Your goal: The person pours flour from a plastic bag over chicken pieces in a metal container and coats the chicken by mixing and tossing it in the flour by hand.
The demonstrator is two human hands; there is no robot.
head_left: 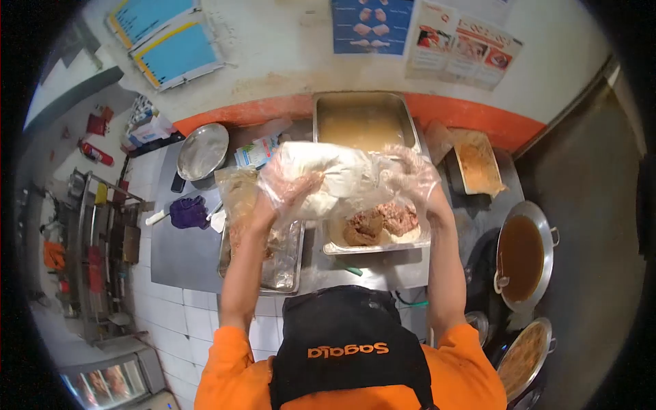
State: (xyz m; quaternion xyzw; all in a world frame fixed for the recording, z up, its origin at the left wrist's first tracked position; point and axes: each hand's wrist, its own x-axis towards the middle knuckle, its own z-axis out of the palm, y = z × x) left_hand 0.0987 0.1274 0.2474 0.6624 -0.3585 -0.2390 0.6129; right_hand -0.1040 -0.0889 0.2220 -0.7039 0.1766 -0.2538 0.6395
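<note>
Both hands wear clear plastic gloves and hold up a clear plastic bag (331,171) with white contents, above a metal tray. My left hand (292,183) grips the bag's left end, fingers wrapped round it. At the right end, my right hand (410,179) is closed on the bag's plastic. Below the bag, the metal tray (376,249) holds reddish-brown minced meat (383,224) and some pale matter. Under my left forearm stands another metal tray (292,273) with a crumpled plastic bag (239,188) at its back edge.
A deep metal pan of cloudy liquid (362,123) stands behind. On the table (178,253) lie a round metal bowl (203,152) and purple cloth (189,212). A shallow container (477,164) sits at right, beside large pans (523,256) (525,355).
</note>
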